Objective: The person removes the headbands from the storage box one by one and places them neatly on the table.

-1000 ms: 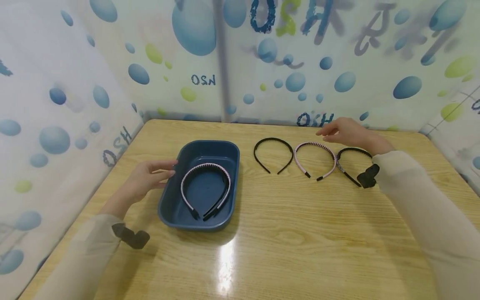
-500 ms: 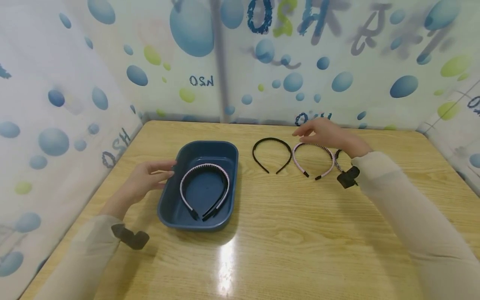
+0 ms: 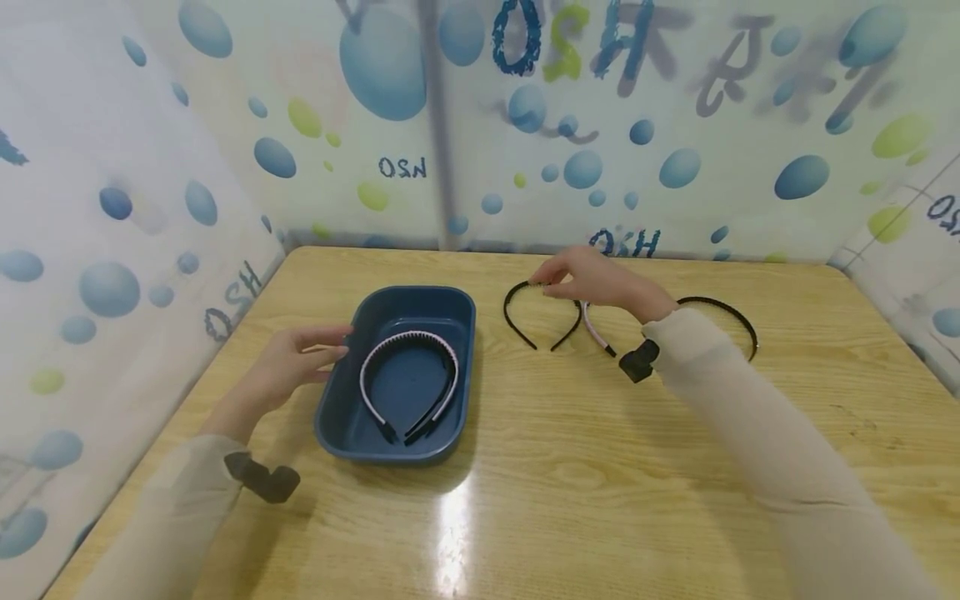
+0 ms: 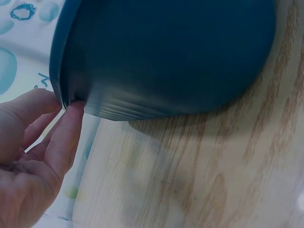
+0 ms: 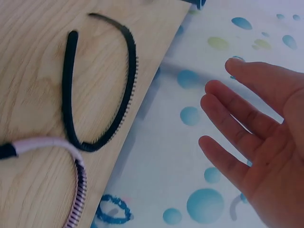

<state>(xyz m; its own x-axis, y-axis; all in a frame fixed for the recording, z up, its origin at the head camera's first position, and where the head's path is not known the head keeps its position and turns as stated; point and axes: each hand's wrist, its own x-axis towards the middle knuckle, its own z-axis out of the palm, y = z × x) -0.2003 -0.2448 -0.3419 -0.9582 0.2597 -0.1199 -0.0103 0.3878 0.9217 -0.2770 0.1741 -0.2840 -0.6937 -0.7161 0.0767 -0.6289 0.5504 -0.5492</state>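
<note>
Bright head view, glare on tabletop (image 3: 570, 467), dimmer wrist views

Mirror-written "H2O" stands on the back wall (image 3: 480, 125) in large letters (image 3: 566, 42), small letters (image 3: 402, 168) and again just above the table (image 3: 600, 458), on the left wall (image 3: 150, 250) slanting, and on the right wall (image 3: 922, 287) partly cut off.

pale, bubble-printed walls (image 3: 480, 137) border a wooden table (image 3: 585, 458) catching white glare (image 3: 452, 533).
</note>
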